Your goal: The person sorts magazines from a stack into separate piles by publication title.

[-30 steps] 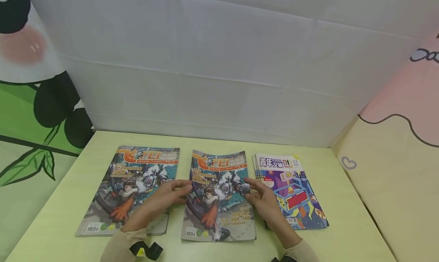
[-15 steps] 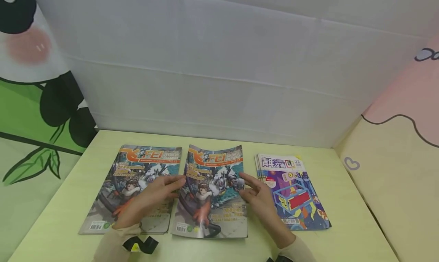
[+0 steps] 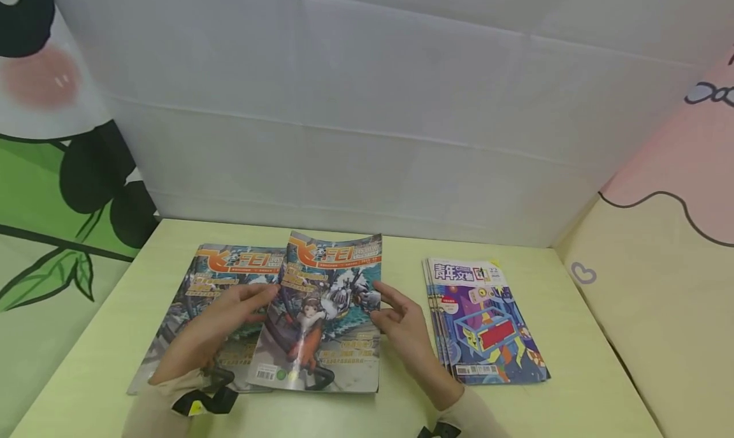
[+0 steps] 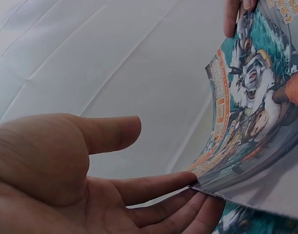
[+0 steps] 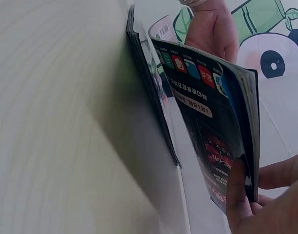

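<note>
A magazine (image 3: pixel 327 323) with an orange-lettered cover is lifted between my two hands, bowed along its length and partly overlapping a stack of matching magazines (image 3: pixel 172 336) at the left. At its right edge my right hand (image 3: pixel 407 326) pinches it between thumb and fingers. My left hand (image 3: pixel 223 320) supports the opposite edge on nearly straight fingers (image 4: pixel 154 187), its thumb held away from the cover. From the right wrist view, the dark back cover (image 5: pixel 197 117) shows, raised above the stack (image 5: pixel 151 92).
A fanned stack of purple magazines (image 3: pixel 493 336) lies on the right of the pale wooden table (image 3: pixel 573 336). Behind the table rises a white cloth backdrop (image 3: pixel 367 138). Printed panels stand at both sides.
Both hands have carried the magazine left, from the middle of the table to partly over the left stack. It has risen and bowed more. The purple stack has stayed put.
</note>
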`<state>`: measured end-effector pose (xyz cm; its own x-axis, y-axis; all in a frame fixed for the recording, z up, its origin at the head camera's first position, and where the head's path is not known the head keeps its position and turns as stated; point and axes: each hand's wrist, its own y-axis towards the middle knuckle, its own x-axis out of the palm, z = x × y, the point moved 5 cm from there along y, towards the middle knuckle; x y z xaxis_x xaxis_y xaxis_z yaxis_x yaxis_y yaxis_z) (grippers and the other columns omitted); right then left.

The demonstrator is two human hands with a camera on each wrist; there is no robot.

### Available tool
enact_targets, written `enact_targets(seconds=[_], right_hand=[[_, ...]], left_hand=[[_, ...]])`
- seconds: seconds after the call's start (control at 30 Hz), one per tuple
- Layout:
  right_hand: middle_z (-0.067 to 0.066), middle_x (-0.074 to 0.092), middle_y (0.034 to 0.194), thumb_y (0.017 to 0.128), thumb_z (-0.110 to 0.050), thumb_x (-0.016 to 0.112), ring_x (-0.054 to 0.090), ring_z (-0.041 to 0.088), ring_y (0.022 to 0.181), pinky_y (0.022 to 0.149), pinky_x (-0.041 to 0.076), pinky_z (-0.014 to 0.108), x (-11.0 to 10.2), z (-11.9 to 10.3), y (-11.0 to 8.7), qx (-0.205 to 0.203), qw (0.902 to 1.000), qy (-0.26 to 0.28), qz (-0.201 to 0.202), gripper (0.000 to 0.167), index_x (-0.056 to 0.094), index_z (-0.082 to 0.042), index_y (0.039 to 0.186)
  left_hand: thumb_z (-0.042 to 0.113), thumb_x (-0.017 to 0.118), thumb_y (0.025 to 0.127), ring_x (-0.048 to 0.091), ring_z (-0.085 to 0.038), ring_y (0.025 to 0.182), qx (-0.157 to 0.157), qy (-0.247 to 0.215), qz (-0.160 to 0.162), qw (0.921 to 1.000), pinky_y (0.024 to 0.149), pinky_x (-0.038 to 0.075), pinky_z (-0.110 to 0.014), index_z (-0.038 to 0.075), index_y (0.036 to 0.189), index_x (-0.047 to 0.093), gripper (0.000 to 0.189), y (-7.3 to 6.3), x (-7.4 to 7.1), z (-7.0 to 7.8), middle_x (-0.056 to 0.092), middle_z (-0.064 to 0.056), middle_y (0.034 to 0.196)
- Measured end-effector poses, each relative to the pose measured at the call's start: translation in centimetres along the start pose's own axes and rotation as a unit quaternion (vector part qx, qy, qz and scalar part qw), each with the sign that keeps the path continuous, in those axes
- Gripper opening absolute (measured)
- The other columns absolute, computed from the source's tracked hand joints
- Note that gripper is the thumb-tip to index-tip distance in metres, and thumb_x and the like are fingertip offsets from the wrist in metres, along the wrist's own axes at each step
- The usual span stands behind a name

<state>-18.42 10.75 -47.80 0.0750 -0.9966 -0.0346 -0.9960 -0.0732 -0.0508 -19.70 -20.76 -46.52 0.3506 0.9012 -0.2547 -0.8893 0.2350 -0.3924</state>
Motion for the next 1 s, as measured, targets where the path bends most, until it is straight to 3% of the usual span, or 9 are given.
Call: enact_targets(seconds=[0.1,0.47,0.7,1.0], right_hand=[[0.027,0.059,0.156,0.101,0.009,0.069,0.075,0.018,0.103,0.084,0.061,0.021,0.9,0.1,0.2,0.001,0.9999,0.002,-0.013,0.056,0.062,-0.002,0.156],[0.027,0.052,0.164,0.106,0.003,0.066,0.076,0.017,0.106,0.082,0.062,0.023,4.0,0.0,0.7,-0.006,0.9971,0.03,-0.07,0.057,0.055,-0.001,0.162],[0.026,0.054,0.163,0.105,-0.002,0.069,0.076,0.013,0.102,0.08,0.063,0.026,5.9,0.1,1.0,0.011,0.9939,0.043,-0.101,0.06,0.053,-0.001,0.163],[0.025,0.054,0.164,0.104,-0.003,0.07,0.075,0.011,0.096,0.081,0.064,0.027,8.5,1.0,2.2,0.013,0.9889,0.053,-0.138,0.063,0.052,-0.003,0.164]], left_hand=[[0.05,0.049,0.118,0.04,-0.063,0.152,0.003,-0.009,0.006,0.9999,0.119,0.016,-0.09,-0.01,0.17,0.026,0.083,-0.4,-0.8,0.0,0.023,-0.035,0.176],[0.044,0.041,0.121,0.043,-0.062,0.151,0.025,0.05,0.038,0.9977,0.124,0.035,-0.074,-0.019,0.166,0.024,0.079,-1.0,-3.6,-0.1,0.024,-0.042,0.172],[0.045,0.039,0.121,0.031,-0.065,0.155,0.016,0.041,0.046,0.998,0.125,0.029,-0.078,-0.02,0.166,0.022,0.081,-1.7,-5.4,-0.6,0.021,-0.043,0.173],[0.044,0.038,0.122,0.015,-0.065,0.16,0.005,0.033,0.061,0.9976,0.129,0.025,-0.073,-0.022,0.166,0.015,0.082,-2.6,-7.5,-1.5,0.009,-0.044,0.174]])
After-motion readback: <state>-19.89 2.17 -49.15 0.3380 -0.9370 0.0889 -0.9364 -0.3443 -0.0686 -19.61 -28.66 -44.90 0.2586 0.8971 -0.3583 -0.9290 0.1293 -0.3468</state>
